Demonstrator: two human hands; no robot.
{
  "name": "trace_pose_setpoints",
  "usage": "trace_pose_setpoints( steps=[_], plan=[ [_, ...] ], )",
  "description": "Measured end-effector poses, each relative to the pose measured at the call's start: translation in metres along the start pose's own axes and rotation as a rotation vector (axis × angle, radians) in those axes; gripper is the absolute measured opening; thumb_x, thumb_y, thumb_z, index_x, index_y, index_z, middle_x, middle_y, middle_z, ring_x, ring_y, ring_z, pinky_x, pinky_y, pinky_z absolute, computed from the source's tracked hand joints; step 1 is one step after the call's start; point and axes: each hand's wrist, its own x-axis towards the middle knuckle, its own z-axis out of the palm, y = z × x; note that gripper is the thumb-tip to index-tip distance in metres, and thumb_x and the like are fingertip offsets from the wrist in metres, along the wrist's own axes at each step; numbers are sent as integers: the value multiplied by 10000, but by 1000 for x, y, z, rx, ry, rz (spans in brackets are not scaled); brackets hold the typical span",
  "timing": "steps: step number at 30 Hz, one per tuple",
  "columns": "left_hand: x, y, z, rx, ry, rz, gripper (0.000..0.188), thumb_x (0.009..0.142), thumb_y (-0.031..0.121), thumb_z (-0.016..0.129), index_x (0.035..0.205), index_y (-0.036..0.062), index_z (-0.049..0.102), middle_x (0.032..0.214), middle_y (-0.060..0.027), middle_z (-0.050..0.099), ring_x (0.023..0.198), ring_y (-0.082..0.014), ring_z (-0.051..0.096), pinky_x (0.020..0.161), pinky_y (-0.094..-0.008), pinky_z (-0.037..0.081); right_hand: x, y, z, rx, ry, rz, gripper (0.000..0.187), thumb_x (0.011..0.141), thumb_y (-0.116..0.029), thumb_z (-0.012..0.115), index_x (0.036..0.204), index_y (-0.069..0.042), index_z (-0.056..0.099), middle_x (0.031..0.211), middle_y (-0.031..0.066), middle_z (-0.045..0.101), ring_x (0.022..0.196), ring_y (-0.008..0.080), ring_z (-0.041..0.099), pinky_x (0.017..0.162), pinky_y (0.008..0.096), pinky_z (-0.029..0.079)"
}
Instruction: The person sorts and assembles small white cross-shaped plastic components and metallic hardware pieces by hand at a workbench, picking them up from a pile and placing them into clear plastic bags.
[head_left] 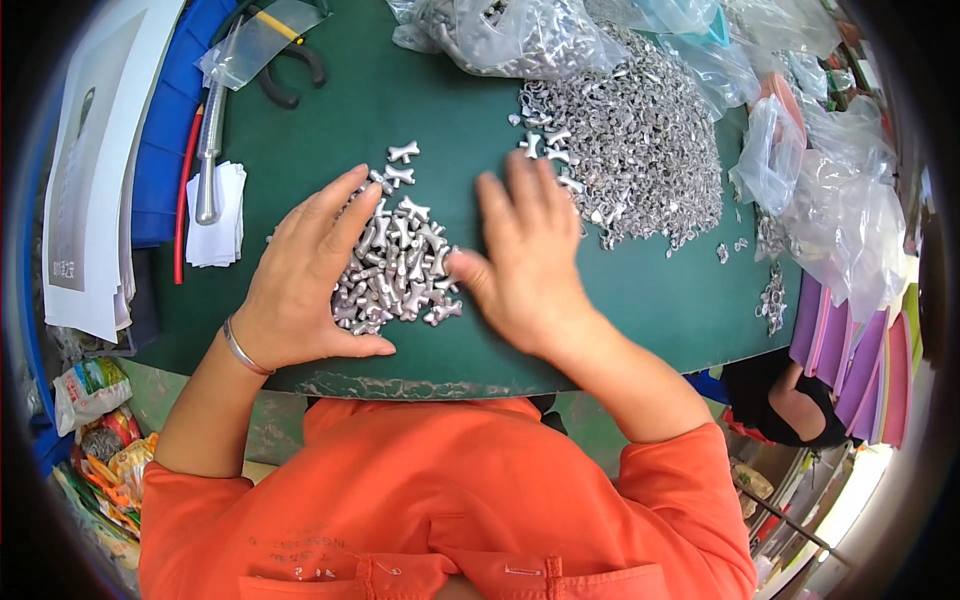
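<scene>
A small heap of silver-grey, bone-shaped metal pieces is seen near the front edge of the dark green work mat, just in front of the person. The heap is enclosed from both sides by two bare hands. The left hand is laid flat with the fingers spread, its palm side touching the left edge of the heap, and a thin metal bangle is worn on its wrist. The right hand is also opened flat, with the thumb touching the right edge of the heap; nothing is pinched by either hand. Further back on the right, a much larger pile of similar grey metal pieces is spread, and clear plastic bags are placed around it. On the left, a stack of white paper slips and a silver metal rod are found.
</scene>
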Motion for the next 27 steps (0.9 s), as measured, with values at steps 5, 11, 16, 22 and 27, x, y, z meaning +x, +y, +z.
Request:
trace_pose_setpoints(
  steps=[5, 11, 16, 22, 27],
  plan=[
    [-3, -3, 1, -18, 28, 4, 1105, 493, 451, 807, 1382, 48, 288, 1362, -205, 351, 1185, -381, 418, 990, -440, 341, -8, -14, -13, 205, -24, -212, 591, 769, -239, 652, 1242, 39, 433, 1344, 250, 361, 1249, 403, 344, 1000, 508, 305],
    [-2, 0, 0, -34, 38, -15, 1123, 446, 418, 829, 1374, 57, 310, 1351, -187, 371, 1157, -377, 437, 976, -441, 353, 2, 47, -22, -208, 252, 141, 236, 737, -56, 633, 973, -45, 628, 962, 63, 569, 908, 264, 503, 776, 389, 348],
    [-5, -1, -1, -74, 46, -28, 1163, 391, 349, 855, 1381, 77, 308, 1358, -172, 367, 1163, -364, 431, 975, -433, 356, 12, 47, -32, -205, 156, 95, 169, 729, -54, 646, 897, -57, 636, 921, 55, 571, 866, 262, 510, 746, 397, 351],
    [-4, -3, 1, -82, 47, -11, 1152, 401, 359, 849, 1382, 86, 310, 1359, -163, 370, 1170, -358, 426, 987, -432, 343, 18, 55, -41, -89, 176, -37, 171, 740, 1, 609, 905, -43, 618, 795, 102, 562, 769, 296, 527, 700, 405, 389],
    [-6, -3, -1, -84, 43, -22, 1133, 418, 366, 841, 1382, 86, 313, 1360, -157, 372, 1171, -354, 425, 987, -430, 344, 21, 45, -42, 26, -84, 8, 225, 736, 51, 577, 955, -1, 583, 826, 159, 530, 751, 347, 536, 680, 423, 446]
  ],
)
